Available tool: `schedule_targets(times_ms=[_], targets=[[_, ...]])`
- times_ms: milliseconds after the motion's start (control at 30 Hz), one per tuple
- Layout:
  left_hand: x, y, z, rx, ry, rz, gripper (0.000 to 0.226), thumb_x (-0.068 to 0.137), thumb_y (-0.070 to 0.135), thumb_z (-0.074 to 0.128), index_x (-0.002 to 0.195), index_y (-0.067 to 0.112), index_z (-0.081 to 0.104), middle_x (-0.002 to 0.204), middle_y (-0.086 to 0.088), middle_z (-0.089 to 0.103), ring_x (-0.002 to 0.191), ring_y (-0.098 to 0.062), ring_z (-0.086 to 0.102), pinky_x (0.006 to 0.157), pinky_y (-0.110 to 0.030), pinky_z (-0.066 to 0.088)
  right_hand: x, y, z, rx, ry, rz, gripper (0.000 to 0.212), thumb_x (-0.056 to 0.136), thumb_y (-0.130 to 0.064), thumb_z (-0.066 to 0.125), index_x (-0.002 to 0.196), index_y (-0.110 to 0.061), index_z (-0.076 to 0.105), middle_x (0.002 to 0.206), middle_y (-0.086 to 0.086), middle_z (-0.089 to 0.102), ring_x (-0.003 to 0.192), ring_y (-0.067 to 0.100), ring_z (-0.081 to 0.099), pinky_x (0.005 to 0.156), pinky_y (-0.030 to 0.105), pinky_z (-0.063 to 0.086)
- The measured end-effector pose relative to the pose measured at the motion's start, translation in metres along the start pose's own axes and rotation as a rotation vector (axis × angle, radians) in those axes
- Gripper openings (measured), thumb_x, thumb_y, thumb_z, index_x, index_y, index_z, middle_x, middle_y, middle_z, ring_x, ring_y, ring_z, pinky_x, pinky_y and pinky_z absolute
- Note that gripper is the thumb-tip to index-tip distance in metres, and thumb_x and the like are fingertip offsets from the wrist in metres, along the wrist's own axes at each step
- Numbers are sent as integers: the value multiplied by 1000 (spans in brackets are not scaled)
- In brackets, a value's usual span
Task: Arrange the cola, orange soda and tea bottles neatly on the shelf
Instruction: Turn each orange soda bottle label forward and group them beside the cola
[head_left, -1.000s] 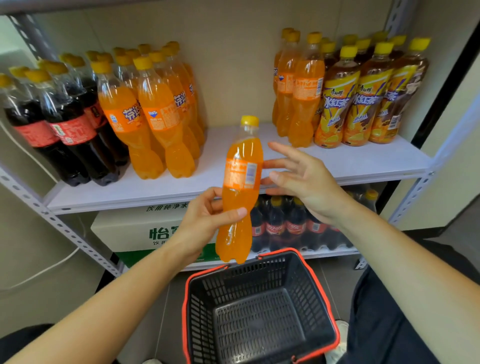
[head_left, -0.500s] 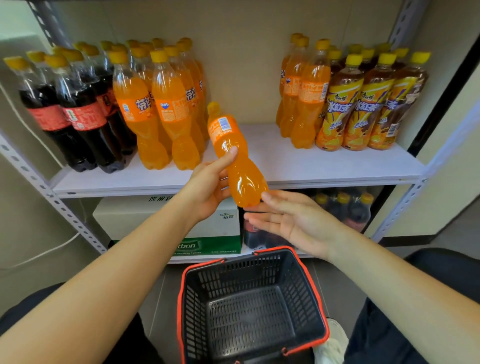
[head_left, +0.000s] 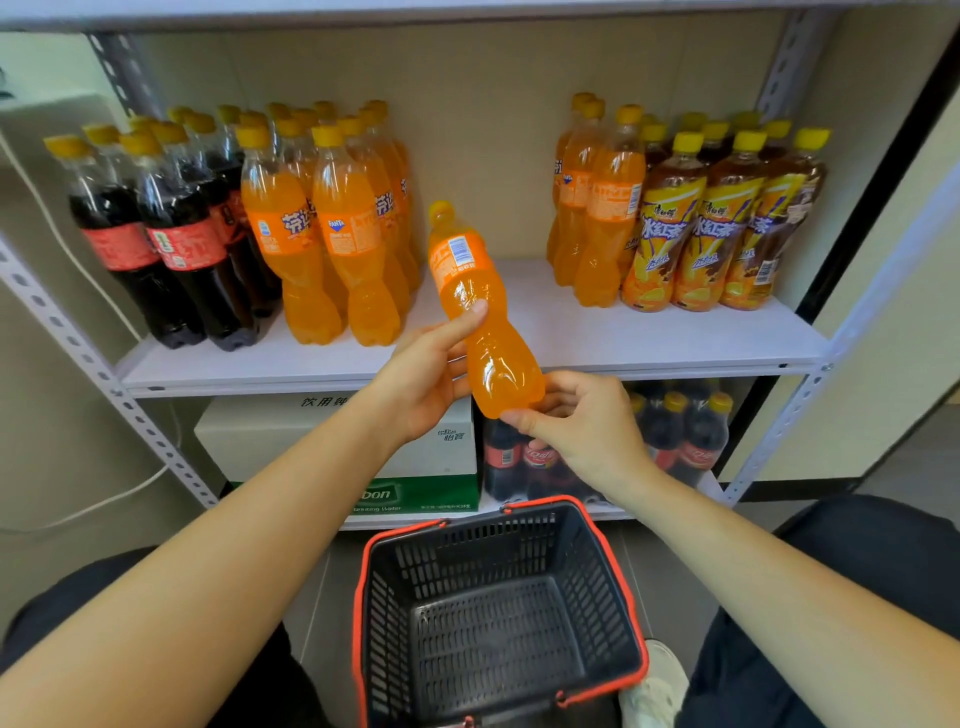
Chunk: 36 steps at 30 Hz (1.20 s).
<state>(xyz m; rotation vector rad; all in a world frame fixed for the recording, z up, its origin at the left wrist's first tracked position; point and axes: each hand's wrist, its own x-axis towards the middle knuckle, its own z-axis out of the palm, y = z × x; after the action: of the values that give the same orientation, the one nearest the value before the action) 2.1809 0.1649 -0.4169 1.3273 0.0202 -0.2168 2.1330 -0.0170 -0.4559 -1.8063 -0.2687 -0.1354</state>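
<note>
An orange soda bottle (head_left: 470, 296) with a yellow cap is tilted, cap up and to the left, in front of the white shelf (head_left: 597, 332). My left hand (head_left: 421, 379) grips its middle, thumb across the front. My right hand (head_left: 582, 421) holds its base with curled fingers. On the shelf stand cola bottles (head_left: 156, 234) at the left, orange soda bottles (head_left: 332, 228) beside them, more orange soda bottles (head_left: 592, 208) right of centre, and tea bottles (head_left: 717, 223) at the far right.
A black basket with a red rim (head_left: 363, 597) sits on the floor below my hands, with nothing in it. The lower shelf holds a white and green water carton (head_left: 332, 447) and more cola bottles (head_left: 685, 431). A metal upright (head_left: 78, 343) borders the left.
The bottle has gone from upright to tilted and has moved up toward the shelf's middle gap. My right hand has moved from beside the bottle to under its base and now holds it.
</note>
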Motion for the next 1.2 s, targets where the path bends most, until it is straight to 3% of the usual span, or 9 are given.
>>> schedule_targets(times_ms=[167, 367, 467, 667, 767, 900, 1067, 1200], targets=[[-2, -2, -4, -28, 13, 23, 60, 77, 42, 78, 125, 11, 63, 121, -14, 74, 109, -27, 73, 86, -39, 62, 1, 0, -4, 130, -81, 63, 22, 84, -7, 81, 100, -21, 74, 87, 2, 79, 79, 20, 77, 63, 25, 60], [-1, -5, -9, -3, 29, 80, 47, 89, 36, 74, 127, 11, 62, 119, -11, 75, 108, -23, 73, 83, -37, 61, 6, -2, -11, 361, -214, 220, 34, 88, -8, 76, 120, -16, 68, 104, 11, 78, 96, 29, 76, 78, 31, 63], [-2, -5, -9, 28, 36, 121, 58, 82, 36, 76, 131, 8, 61, 122, -11, 74, 108, -23, 73, 84, -37, 60, 9, -2, -14, 483, -280, 323, 41, 90, -2, 73, 129, -11, 64, 113, 15, 76, 105, 31, 74, 87, 33, 62], [-1, -8, -11, 131, 46, 172, 44, 91, 26, 75, 129, 11, 59, 108, -2, 78, 101, -18, 75, 77, -32, 60, 16, 0, -14, 680, -275, 429, 45, 85, -7, 73, 129, -9, 63, 121, 12, 74, 113, 28, 72, 90, 33, 61], [-2, -9, -11, 158, 42, 198, 44, 90, 22, 77, 128, 11, 58, 103, -1, 79, 98, -17, 76, 71, -26, 61, 19, 5, -13, 641, -242, 431, 37, 90, -3, 71, 125, -12, 64, 117, 10, 76, 109, 25, 73, 84, 30, 62], [-2, -11, -11, 192, 72, 257, 46, 86, 17, 81, 125, 10, 58, 98, 0, 80, 92, -16, 77, 69, -28, 61, 19, 8, -11, 440, -192, 335, 34, 90, -2, 72, 121, -15, 67, 112, 8, 77, 102, 26, 76, 77, 28, 61], [-4, -14, -7, 278, 80, 341, 43, 82, 17, 84, 118, 16, 61, 95, 3, 80, 87, -16, 78, 64, -23, 59, 22, 4, -14, 104, -141, 201, 26, 90, -16, 77, 115, -22, 73, 100, -4, 80, 93, 11, 76, 72, 23, 58], [-5, -15, -6, 337, 62, 401, 47, 80, 19, 85, 123, 11, 65, 96, 1, 80, 87, -18, 78, 68, -23, 59, 30, -5, -16, 68, 0, 35, 24, 90, -18, 76, 114, -19, 73, 95, -2, 78, 90, 10, 74, 78, 25, 56]])
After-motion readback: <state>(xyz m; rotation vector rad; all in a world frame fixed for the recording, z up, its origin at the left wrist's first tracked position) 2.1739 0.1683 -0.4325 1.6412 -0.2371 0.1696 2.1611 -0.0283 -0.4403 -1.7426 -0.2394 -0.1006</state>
